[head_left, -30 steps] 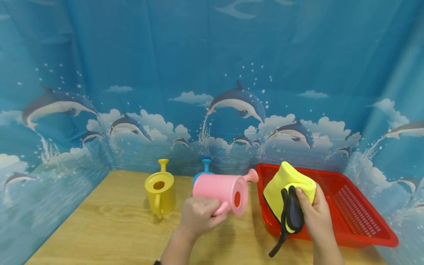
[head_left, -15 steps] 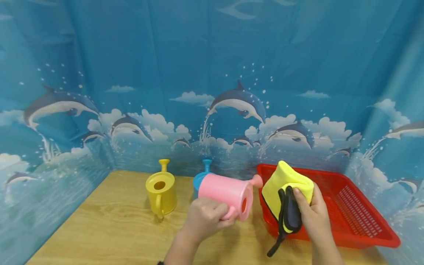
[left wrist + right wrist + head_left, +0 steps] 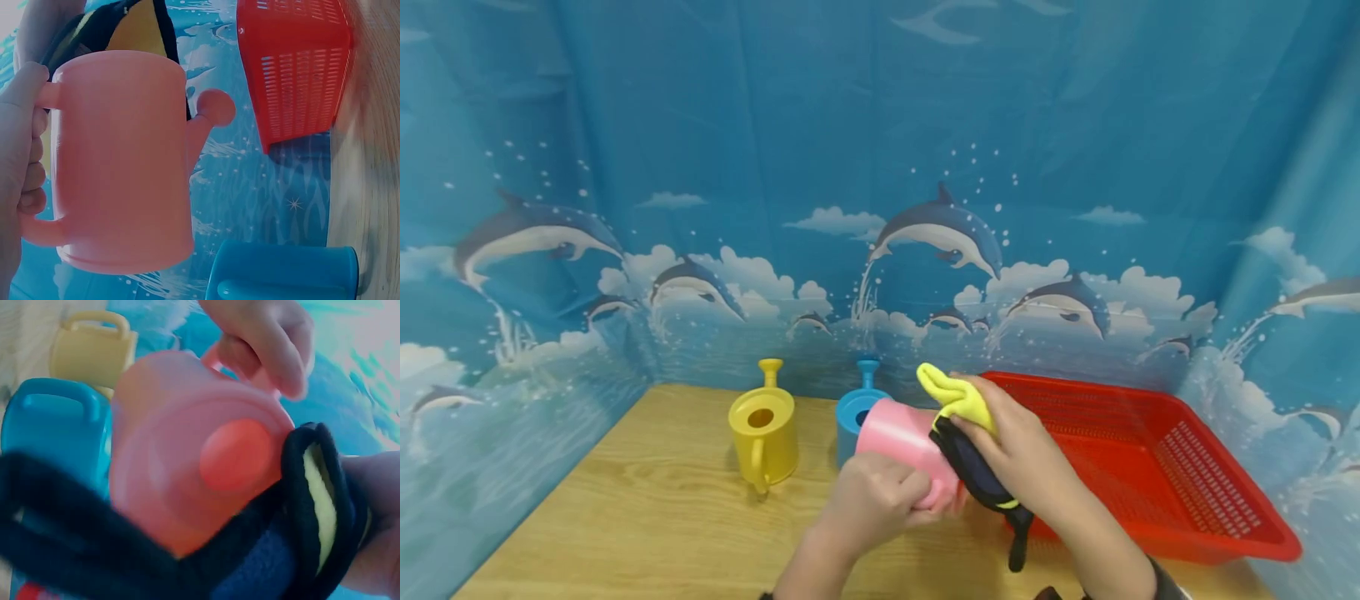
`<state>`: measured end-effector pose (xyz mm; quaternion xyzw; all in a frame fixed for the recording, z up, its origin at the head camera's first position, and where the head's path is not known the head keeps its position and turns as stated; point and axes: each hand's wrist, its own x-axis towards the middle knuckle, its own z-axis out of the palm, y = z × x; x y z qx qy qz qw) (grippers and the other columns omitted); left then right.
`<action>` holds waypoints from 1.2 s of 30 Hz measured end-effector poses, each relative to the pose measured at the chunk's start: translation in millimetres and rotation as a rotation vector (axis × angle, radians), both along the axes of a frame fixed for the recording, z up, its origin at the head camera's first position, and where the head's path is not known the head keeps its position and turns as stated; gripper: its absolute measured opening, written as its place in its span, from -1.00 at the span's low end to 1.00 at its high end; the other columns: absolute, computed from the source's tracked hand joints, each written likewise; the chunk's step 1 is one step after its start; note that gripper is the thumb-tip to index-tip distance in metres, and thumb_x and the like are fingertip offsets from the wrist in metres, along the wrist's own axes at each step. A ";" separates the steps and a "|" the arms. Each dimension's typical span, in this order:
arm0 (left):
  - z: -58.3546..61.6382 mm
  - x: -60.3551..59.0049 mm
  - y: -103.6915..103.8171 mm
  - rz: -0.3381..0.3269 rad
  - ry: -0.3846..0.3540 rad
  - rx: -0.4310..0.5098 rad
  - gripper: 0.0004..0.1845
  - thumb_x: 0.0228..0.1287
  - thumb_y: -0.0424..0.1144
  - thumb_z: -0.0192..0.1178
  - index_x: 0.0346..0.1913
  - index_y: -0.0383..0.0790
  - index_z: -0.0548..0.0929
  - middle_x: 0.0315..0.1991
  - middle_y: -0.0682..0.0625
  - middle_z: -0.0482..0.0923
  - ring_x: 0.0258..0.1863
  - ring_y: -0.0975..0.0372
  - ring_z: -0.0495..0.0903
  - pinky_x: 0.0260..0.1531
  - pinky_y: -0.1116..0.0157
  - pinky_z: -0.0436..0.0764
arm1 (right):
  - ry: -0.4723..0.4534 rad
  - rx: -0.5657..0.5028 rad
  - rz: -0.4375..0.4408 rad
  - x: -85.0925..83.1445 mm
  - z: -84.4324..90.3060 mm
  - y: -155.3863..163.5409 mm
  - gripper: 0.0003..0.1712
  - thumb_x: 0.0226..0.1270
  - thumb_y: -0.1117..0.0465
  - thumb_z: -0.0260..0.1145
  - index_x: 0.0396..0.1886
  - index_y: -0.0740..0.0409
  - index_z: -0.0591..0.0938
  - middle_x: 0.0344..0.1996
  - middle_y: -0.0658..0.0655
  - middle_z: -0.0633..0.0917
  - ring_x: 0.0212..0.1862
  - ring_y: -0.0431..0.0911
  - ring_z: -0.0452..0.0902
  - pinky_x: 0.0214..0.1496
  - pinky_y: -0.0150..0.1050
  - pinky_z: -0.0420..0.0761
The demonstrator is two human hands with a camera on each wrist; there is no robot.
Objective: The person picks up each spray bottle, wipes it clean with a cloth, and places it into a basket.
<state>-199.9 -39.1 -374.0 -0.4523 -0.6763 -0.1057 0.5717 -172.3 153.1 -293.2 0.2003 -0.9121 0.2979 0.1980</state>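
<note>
left grip (image 3: pixel 876 498): curled | right grip (image 3: pixel 1017 450): pinching, near left | left forearm (image 3: pixel 817 565), right forearm (image 3: pixel 1093 533): slanting inward

- Backdrop (image 3: pixel 865 100): blue sheet, vertical folds and creases, covers back plus left and right sides.
- Print: grey-blue, pale-bellied dolphins, various sizes; big leaping dolphin (image 3: pixel 940 229) near centre, another large dolphin (image 3: pixel 535 237) at left.
- White clouds (image 3: pixel 752 279) in a band across the middle; paler sea-water pattern below, white droplets above the leapers.
- Bench (image 3: pixel 625 517): light yellowish wood grain, far edge at backdrop.
- Light: soft, pale sheen (image 3: pixel 1292 167) down right-hand sheet.
</note>
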 end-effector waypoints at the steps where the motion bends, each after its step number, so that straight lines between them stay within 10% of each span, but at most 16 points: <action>1: 0.1 0.7 0.2 0.001 -0.004 -0.005 -0.56 0.30 0.02 0.09 -0.73 0.05 0.31 -0.82 0.27 0.19 -0.82 0.46 0.17 -0.75 0.56 0.12 | -0.017 0.047 0.021 -1.1 0.8 -4.2 -0.47 0.33 0.12 0.32 0.27 0.02 0.45 -0.02 0.09 0.64 -0.18 -0.10 0.52 -0.19 -0.15 0.56; 18: 0.5 4.7 -0.1 -0.012 -0.022 -0.043 -0.58 0.29 0.10 0.16 -0.67 0.06 0.38 -0.81 0.27 0.23 -0.81 0.47 0.24 -0.73 0.58 0.09 | -0.353 0.326 0.247 -6.1 11.6 -3.5 -0.29 0.31 -0.06 0.31 0.37 0.09 0.34 0.16 0.12 0.53 -0.11 -0.15 0.46 -0.15 -0.23 0.53; 36: 8.5 7.9 7.4 -0.091 0.135 0.069 -0.52 0.40 -0.05 0.01 -0.75 0.02 0.31 -0.80 0.24 0.15 -0.82 0.47 0.19 -0.72 0.60 0.07 | -0.359 0.419 0.352 -38.5 17.5 -50.3 -0.80 0.37 0.09 0.27 -0.13 0.06 0.50 -0.50 -0.04 0.46 -0.44 -0.16 0.38 -0.40 -0.30 0.39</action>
